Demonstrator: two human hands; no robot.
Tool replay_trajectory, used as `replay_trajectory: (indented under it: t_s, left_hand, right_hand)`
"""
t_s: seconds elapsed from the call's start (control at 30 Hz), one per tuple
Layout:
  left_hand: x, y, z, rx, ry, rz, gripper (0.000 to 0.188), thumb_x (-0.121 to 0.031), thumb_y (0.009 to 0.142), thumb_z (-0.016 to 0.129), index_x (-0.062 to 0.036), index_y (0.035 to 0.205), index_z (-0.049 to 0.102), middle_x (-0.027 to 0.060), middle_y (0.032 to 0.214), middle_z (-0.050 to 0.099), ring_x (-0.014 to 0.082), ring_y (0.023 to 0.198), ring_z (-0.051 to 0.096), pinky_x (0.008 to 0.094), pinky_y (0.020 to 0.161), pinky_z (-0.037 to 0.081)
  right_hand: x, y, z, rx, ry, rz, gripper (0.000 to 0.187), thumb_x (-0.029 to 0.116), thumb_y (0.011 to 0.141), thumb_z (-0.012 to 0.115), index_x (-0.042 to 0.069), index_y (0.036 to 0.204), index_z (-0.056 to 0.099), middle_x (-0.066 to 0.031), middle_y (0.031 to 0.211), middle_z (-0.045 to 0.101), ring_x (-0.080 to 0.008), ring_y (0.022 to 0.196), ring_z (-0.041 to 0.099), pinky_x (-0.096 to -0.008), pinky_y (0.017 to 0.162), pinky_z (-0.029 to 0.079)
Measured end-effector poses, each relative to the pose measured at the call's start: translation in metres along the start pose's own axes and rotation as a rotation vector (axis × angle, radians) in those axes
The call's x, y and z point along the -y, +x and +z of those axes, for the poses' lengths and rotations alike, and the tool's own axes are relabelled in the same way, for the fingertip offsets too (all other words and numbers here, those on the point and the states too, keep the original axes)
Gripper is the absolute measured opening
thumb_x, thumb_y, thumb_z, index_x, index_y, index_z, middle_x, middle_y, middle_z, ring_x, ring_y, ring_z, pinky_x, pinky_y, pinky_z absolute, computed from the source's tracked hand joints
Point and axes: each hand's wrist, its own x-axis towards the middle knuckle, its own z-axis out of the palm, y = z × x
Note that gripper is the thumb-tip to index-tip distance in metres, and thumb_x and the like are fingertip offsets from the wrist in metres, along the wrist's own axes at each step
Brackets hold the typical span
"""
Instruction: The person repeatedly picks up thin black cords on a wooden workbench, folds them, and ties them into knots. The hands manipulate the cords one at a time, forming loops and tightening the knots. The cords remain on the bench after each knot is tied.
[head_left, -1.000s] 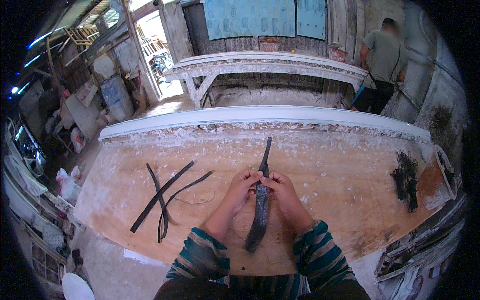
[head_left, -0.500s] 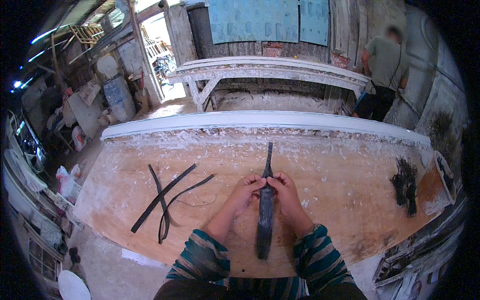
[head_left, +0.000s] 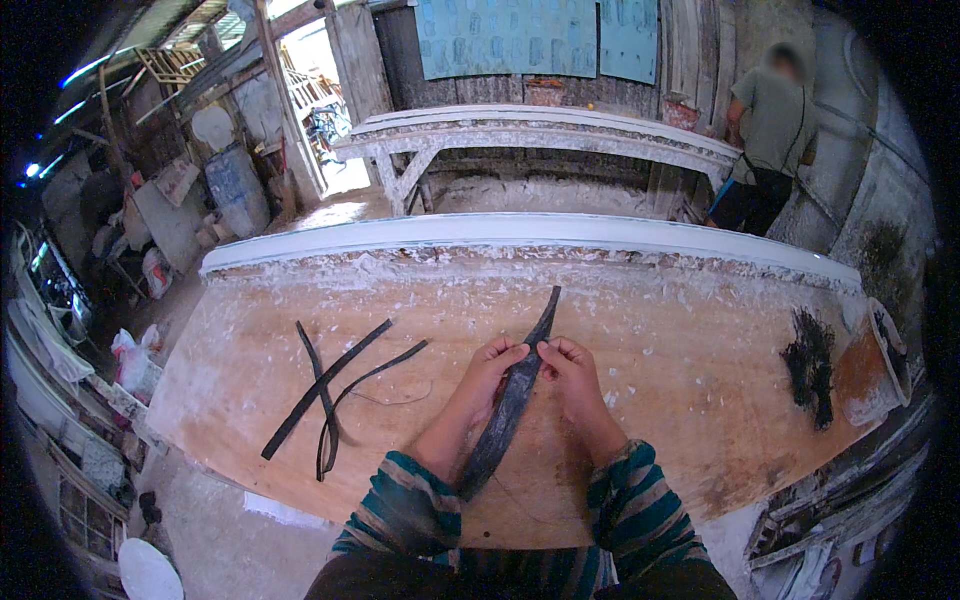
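A long black strip of fibrous-looking material (head_left: pixel 502 420) slants across the middle of the plywood table (head_left: pixel 660 400), its narrow tip pointing away from me. My left hand (head_left: pixel 490 372) pinches its left edge near the upper part. On the other edge, at about the same height, my right hand (head_left: pixel 572 375) pinches with thumb and finger. The strip's wide lower end reaches down beside my left sleeve. To the left lie several thin black strips (head_left: pixel 325 385), crossing each other, with a fine thread trailing from one.
A dark bundle of thin strands (head_left: pixel 808 370) lies at the right beside a tipped, dirty brown bucket (head_left: pixel 872 370). A white-coated ledge (head_left: pixel 530 232) runs along the table's far edge. Beyond are a long white bench (head_left: pixel 540 125) and a person (head_left: pixel 770 140) turned away.
The strip has turned from nearly upright to a slant, its lower end swinging left and its tip right. Both hands still pinch it, and more of its width shows between them.
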Motion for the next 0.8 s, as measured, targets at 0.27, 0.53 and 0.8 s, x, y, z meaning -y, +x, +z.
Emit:
replay_trajectory:
  t_s: [0.27, 0.53, 0.8]
  left_hand:
    - [0.004, 0.004, -0.001, -0.055, 0.009, 0.063, 0.010, -0.015, 0.079, 0.060, -0.0077, 0.077, 0.054, -0.0023, 0.066, 0.053, 0.0051, 0.056, 0.047, 0.0191, 0.049, 0.037]
    - [0.003, 0.005, -0.007, -0.004, -0.006, 0.048, 0.011, -0.012, 0.080, 0.058, -0.0094, 0.072, 0.051, -0.0004, 0.069, 0.056, 0.0087, 0.061, 0.052, 0.0222, 0.057, 0.043]
    - [-0.001, 0.002, -0.001, 0.026, -0.119, 0.008, 0.013, -0.019, 0.080, 0.060, -0.0104, 0.074, 0.052, -0.0017, 0.066, 0.054, 0.0069, 0.054, 0.049, 0.0214, 0.047, 0.041]
  right_hand:
    - [0.001, -0.002, 0.003, 0.037, -0.088, 0.001, 0.018, 0.017, 0.084, 0.053, 0.007, 0.069, 0.054, 0.0023, 0.061, 0.050, -0.0047, 0.055, 0.042, -0.0180, 0.053, 0.033]
    - [-0.001, -0.001, 0.003, 0.028, -0.069, -0.013, 0.020, 0.016, 0.085, 0.052, 0.008, 0.066, 0.052, 0.0027, 0.060, 0.049, -0.0049, 0.055, 0.043, -0.0187, 0.053, 0.034]
    - [-0.001, 0.000, 0.001, 0.030, 0.036, 0.009, 0.020, 0.019, 0.083, 0.054, 0.010, 0.065, 0.052, 0.0025, 0.059, 0.048, -0.0055, 0.054, 0.043, -0.0192, 0.052, 0.033]
